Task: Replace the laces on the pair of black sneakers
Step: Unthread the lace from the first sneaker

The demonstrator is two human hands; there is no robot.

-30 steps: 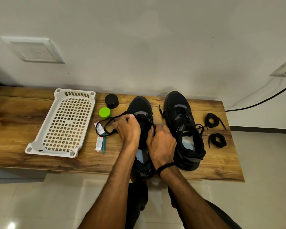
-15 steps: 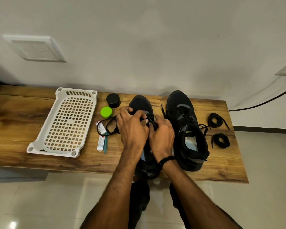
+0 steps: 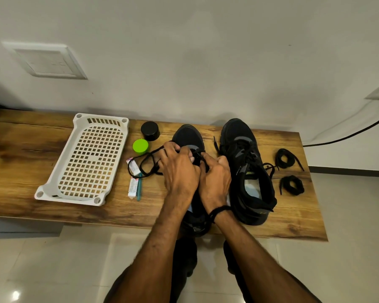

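Head cam, wide-angle, fwd & down, near bench [image 3: 20, 149]; edges seem warped

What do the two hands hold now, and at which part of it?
Both the left hand and the right hand grip the black lace, close to the front eyelets of the sneaker beside the green cap. The exact pinch is hidden.

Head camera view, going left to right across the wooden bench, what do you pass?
White perforated tray → green cap → first black sneaker → second black sneaker → two coiled black laces.
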